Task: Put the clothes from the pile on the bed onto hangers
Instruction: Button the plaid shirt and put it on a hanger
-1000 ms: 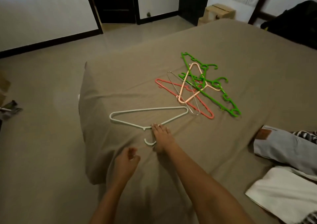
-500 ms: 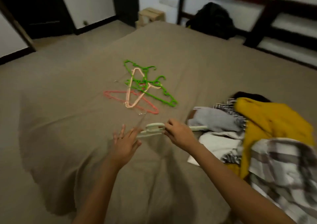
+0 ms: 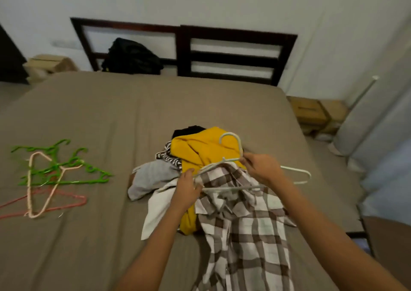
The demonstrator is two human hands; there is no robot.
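Right grip (image 3: 262,168) pinching hanger (image 3: 233,188) neck, thin, white

The white hanger (image 3: 230,188) is in the air just above the pile, its hook up and away from me. My right grip (image 3: 262,168) pinches it below the hook and my left grip (image 3: 189,186) holds its left end. Under it a brown-and-white plaid shirt (image 3: 246,224) lies on top, trailing toward me. A yellow garment (image 3: 200,148) sits behind the shirt, with grey (image 3: 151,177), white (image 3: 158,210) and striped (image 3: 168,157) pieces to the left and a black one (image 3: 189,130) at the back. Well apart on my left, green hangers (image 3: 66,168), a pale pink hanger (image 3: 30,190) and a red hanger (image 3: 66,205) lie flat on the bed (image 3: 111,112), overlapping.
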